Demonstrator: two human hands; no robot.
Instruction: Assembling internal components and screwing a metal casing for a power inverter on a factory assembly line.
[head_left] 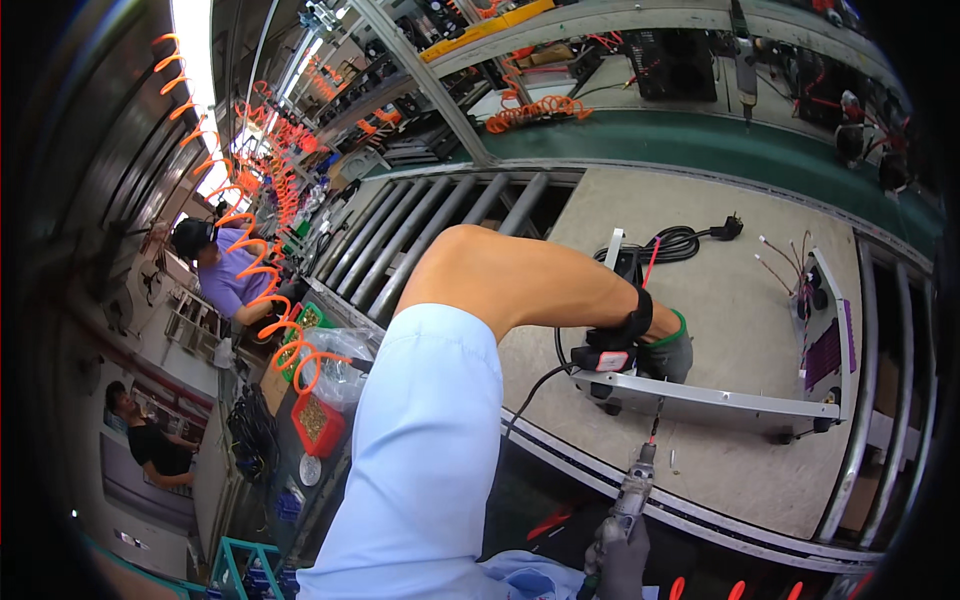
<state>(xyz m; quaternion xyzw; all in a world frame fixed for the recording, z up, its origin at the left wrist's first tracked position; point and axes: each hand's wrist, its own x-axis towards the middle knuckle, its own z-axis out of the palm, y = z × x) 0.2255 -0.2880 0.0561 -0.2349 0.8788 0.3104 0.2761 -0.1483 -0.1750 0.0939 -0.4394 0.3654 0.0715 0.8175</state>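
Observation:
A grey metal frame [720,397] with small black feet stands on the pale board before me. My left arm, in a light blue sleeve, reaches over to it. My left hand [667,357], in a grey glove with a green cuff, is against the inner side of the frame's near wall; its fingers are hidden. From below, my right hand [622,560], in a dark grey glove, grips a power screwdriver [634,495]. Its long bit points up at the near wall of the frame; whether it touches cannot be told.
A black power cord [685,240] lies behind the frame, and loose wires [785,258] rise at its right. Metal rollers [400,235] flank the board. Left are a red screw bin [317,424], an orange coiled hose [255,240] and a person in purple [232,265].

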